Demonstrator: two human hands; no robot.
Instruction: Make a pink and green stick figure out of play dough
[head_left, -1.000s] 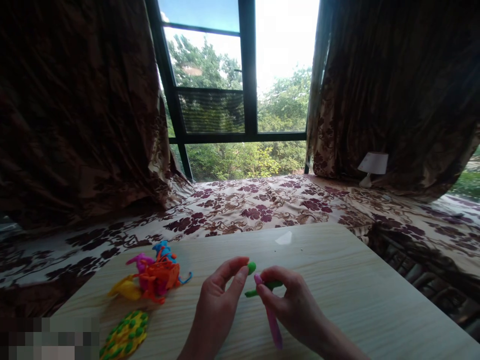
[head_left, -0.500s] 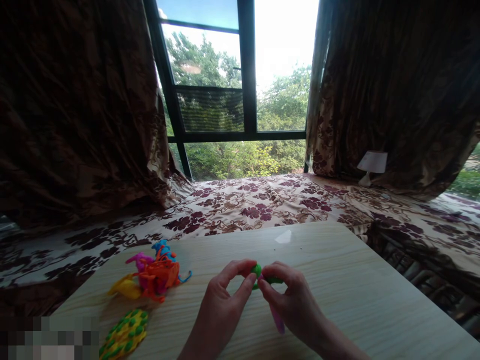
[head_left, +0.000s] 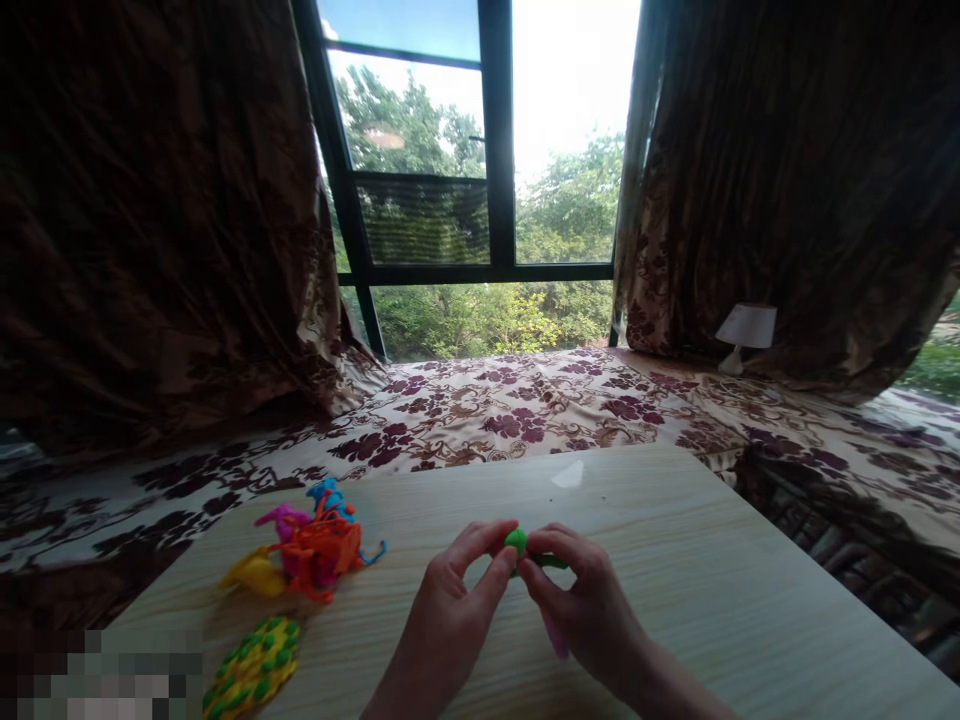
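Observation:
My left hand (head_left: 461, 590) pinches a small bright green lump of modelling clay (head_left: 516, 541) between thumb and fingers. Close beside it, the fingertips of my right hand (head_left: 581, 585) are pressed together near the same lump. A darker green strip (head_left: 553, 562) shows behind the right fingers. Below that palm, a pink piece (head_left: 555, 636) hangs or lies partly hidden; I cannot tell whether it is joined to the green. Both hands are just above the light wooden table (head_left: 697, 590).
Left on the table is a heap of orange, blue, pink and yellow clay shapes (head_left: 322, 555). Nearer stands a yellow piece with green dots (head_left: 256, 665). A white scrap (head_left: 568, 474) lies at the far edge. Beyond are a flowered cloth (head_left: 517, 410) and a small lamp (head_left: 746, 328).
Both hands keep their pinch in nearly the same place. The green lump looks slightly turned, and less of the pink piece shows below my right hand.

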